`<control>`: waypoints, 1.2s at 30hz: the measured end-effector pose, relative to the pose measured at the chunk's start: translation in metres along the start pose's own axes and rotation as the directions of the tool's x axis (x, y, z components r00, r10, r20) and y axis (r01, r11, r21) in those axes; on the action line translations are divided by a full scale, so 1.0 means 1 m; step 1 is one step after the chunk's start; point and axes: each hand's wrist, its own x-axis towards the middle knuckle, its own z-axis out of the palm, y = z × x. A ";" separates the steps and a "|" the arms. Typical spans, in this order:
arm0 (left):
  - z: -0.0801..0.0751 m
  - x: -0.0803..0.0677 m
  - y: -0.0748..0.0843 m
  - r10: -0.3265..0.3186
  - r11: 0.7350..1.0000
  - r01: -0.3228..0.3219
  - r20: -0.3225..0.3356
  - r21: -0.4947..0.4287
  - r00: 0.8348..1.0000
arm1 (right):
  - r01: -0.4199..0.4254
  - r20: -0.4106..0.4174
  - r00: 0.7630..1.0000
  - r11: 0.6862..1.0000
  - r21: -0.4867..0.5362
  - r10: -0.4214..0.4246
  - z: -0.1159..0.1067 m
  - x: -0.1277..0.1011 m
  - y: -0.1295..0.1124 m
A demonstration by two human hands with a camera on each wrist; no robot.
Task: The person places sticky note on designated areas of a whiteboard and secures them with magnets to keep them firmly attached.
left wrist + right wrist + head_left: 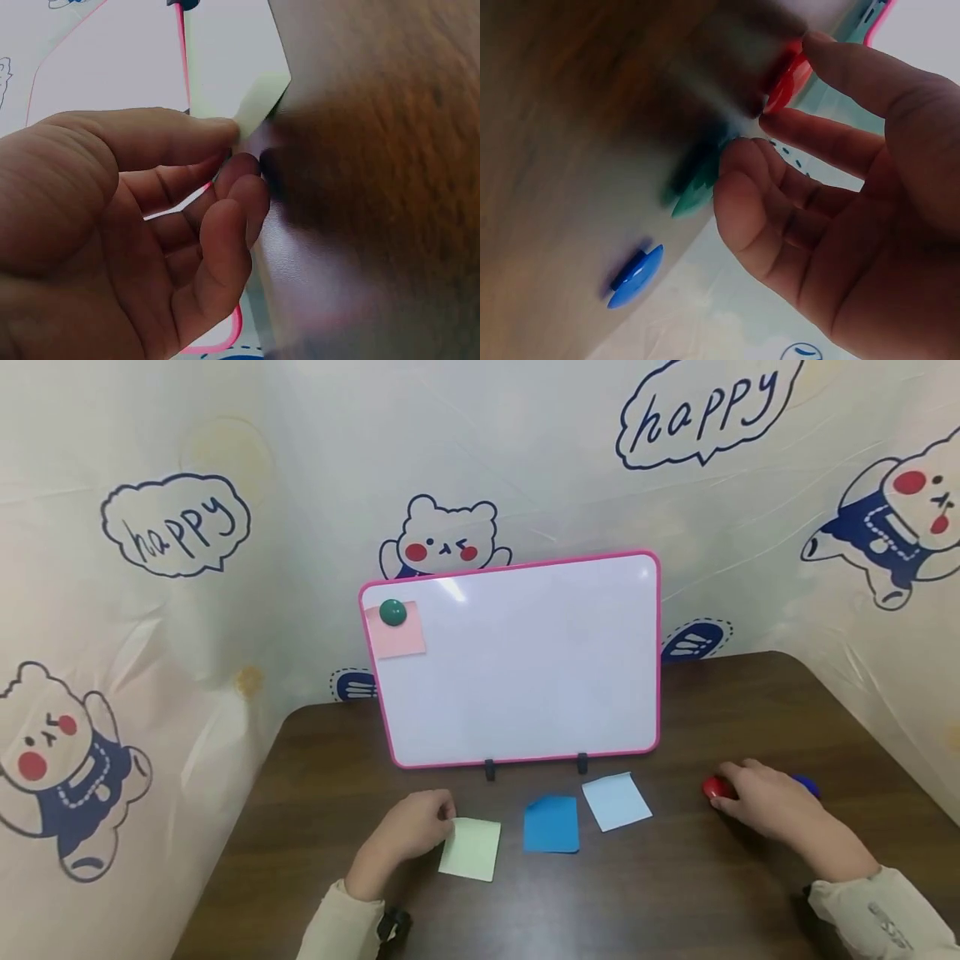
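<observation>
My left hand (417, 825) pinches the upper left corner of a pale green sticky note (471, 852) between thumb and forefinger. In the left wrist view the note's corner (262, 103) curls up at the fingertips, the other fingers loosely bent. At the right of the table, my right hand (774, 800) has thumb and forefinger on opposite edges of a red round magnet (715, 788). The right wrist view shows this red magnet (790, 84) side-on between them. Beside the curled fingers stands a green magnet (697, 189), partly hidden, with a blue magnet (637, 277) farther off.
A pink-framed whiteboard (525, 668) stands at the back on small black feet. On its upper left, a green magnet (393, 612) holds a pink note (399, 642). A blue note (551, 825) and a light blue note (617, 802) lie between the hands.
</observation>
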 end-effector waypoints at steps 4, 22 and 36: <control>-0.004 -0.002 0.002 0.011 0.999 -0.011 0.005 -0.040 1.000 | 0.025 -0.012 1.000 1.000 -0.006 -0.025 0.002 0.000 -0.002; -0.026 0.015 0.002 0.023 0.949 -0.052 -0.097 -0.311 0.995 | 0.071 -0.084 0.994 0.995 0.074 -0.065 -0.005 0.006 -0.019; -0.045 0.033 0.014 -0.046 0.918 -0.102 -0.360 -0.383 0.932 | 0.075 -0.056 0.996 0.993 0.096 -0.070 -0.013 0.010 -0.026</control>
